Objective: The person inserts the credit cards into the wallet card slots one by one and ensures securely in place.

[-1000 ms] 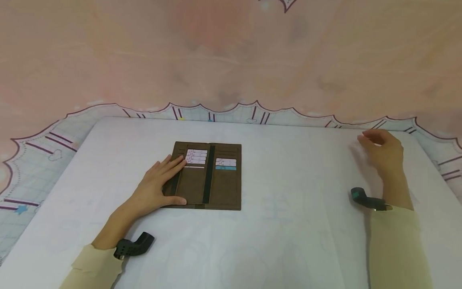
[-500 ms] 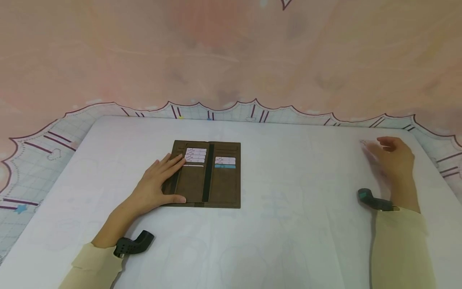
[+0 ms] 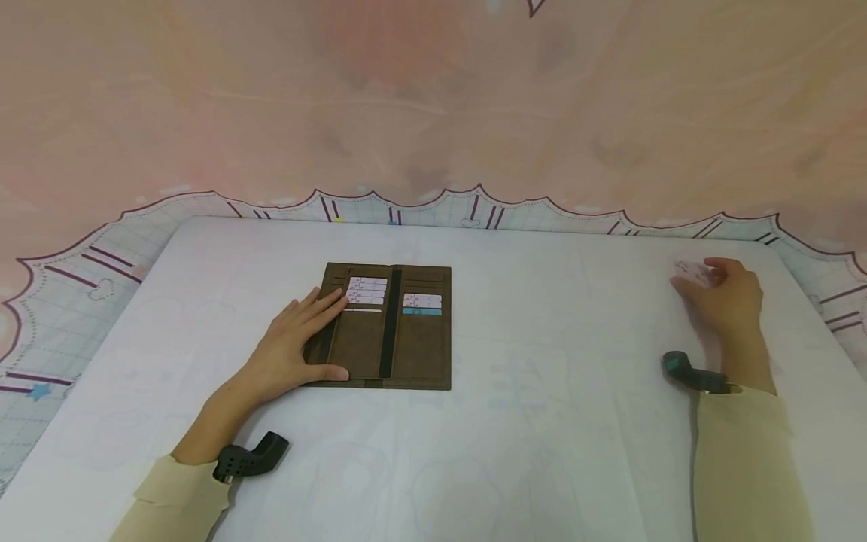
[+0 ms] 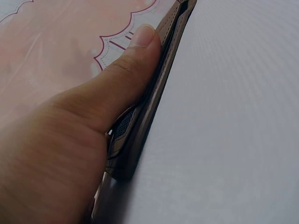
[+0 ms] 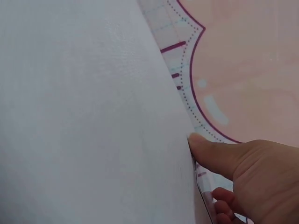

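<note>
A brown bifold wallet (image 3: 423, 354) lies spread open in the head view, white and blue cards (image 3: 423, 304) showing in its slots. My left hand (image 3: 298, 346) rests on its left side, fingers spread and thumb along the lower edge. The left wrist view shows that thumb (image 4: 135, 60) on top of the wallet's side. Far right, a thin card with pinkish print (image 3: 692, 271) lies at the table's back, partly covered by my right hand (image 3: 731, 297). My right thumb (image 5: 210, 151) and curled fingers hold the card by its edges.
A white sheet (image 3: 542, 339) covers the table, faint prints showing through. Beyond its far edge hangs a pinkish cloth (image 3: 433, 113) with a scalloped, striped border. Each wrist carries a black camera mount (image 3: 250, 458).
The right hand first shifted right, uncovering the printed card, then came back left over it. The left hand and wallet have stayed in place.
</note>
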`<state>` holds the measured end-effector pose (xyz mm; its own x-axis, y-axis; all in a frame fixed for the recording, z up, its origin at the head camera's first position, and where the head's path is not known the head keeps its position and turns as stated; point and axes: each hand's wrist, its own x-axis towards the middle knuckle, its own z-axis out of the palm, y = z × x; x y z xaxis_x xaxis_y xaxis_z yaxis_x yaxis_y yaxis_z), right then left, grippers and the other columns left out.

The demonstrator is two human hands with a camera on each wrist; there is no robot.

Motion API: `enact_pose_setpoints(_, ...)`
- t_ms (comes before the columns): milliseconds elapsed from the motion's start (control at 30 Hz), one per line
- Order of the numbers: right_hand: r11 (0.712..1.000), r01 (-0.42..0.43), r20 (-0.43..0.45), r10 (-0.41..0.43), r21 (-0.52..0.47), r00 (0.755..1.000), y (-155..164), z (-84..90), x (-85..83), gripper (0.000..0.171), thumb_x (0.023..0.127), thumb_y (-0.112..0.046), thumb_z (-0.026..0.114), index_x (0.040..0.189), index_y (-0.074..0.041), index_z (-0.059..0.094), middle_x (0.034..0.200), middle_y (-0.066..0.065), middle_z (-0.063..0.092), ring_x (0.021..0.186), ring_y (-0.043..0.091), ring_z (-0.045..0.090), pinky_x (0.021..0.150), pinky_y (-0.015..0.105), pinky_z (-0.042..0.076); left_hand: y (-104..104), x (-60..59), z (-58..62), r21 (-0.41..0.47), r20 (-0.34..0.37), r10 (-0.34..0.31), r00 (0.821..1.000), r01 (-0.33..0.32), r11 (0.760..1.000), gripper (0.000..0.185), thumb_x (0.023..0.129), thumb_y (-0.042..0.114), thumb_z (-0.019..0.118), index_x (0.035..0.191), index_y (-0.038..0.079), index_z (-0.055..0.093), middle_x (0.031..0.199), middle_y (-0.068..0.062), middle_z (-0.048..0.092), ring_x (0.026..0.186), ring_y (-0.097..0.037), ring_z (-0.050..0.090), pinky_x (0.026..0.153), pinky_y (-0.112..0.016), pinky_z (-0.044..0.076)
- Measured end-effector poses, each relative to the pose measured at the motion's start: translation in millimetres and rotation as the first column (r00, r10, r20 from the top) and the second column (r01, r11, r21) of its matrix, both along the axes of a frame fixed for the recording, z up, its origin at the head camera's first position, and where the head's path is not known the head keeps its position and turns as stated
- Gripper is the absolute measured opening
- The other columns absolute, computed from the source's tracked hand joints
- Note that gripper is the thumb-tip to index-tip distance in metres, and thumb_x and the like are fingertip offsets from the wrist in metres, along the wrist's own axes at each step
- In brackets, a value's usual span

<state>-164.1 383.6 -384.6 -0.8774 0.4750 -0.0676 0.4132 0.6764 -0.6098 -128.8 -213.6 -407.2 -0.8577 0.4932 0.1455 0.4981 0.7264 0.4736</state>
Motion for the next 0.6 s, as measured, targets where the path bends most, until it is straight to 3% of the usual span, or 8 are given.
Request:
enact_pose_setpoints(167, 1.000, 0.012, 0.019, -0.012, -0.011, 1.000, -2, 2.3, -3.1, 0.078, 0.093, -0.047, 0.053, 0.149, 0.000, 0.024, 0.147, 0.030, 0.028, 0.132, 0.048, 0.027, 0.106, 0.061, 0.026, 0, 0.1, -1.0, 0.008, -0.012, -0.001, 1.000, 0.001, 1.000, 0.103, 0.069, 0.052, 0.080, 0.151, 0.015, 0.030, 0.155, -0.011, 0.026, 0.144, -0.033, 0.010, 0.115, -0.051, 0.004)
enact_pose_setpoints(367, 1.000, -0.007, 0.023, 0.007, 0.010, 1.000, -9, 6.1, -7.7, 0.066, 0.096, -0.029, 0.053, 0.148, 0.002, 0.026, 0.144, 0.032, 0.032, 0.133, 0.051, 0.023, 0.108, 0.062, 0.015, 0, 1.1, -0.4, 0.012, -0.001, 0.001, 1.000, -0.001, 1.000, 0.102, 0.070, 0.052, 0.079, 0.151, 0.014, 0.030, 0.156, -0.011, 0.025, 0.144, -0.033, 0.009, 0.115, -0.051, 0.004)
enact_pose_setpoints(600, 1.000, -0.011, 0.045, 0.011, 0.004, 0.999, -16, 13.3, -7.5, 0.066, 0.095, -0.022, 0.051, 0.149, 0.002, 0.022, 0.142, 0.038, 0.018, 0.129, 0.056, 0.019, 0.102, 0.067, 0.021, 0, 0.8, 0.0, 0.010, -0.009, -0.006, 1.000, 0.006, 1.000, 0.102, 0.070, 0.052, 0.079, 0.151, 0.014, 0.030, 0.156, -0.011, 0.025, 0.144, -0.033, 0.009, 0.115, -0.050, 0.004)
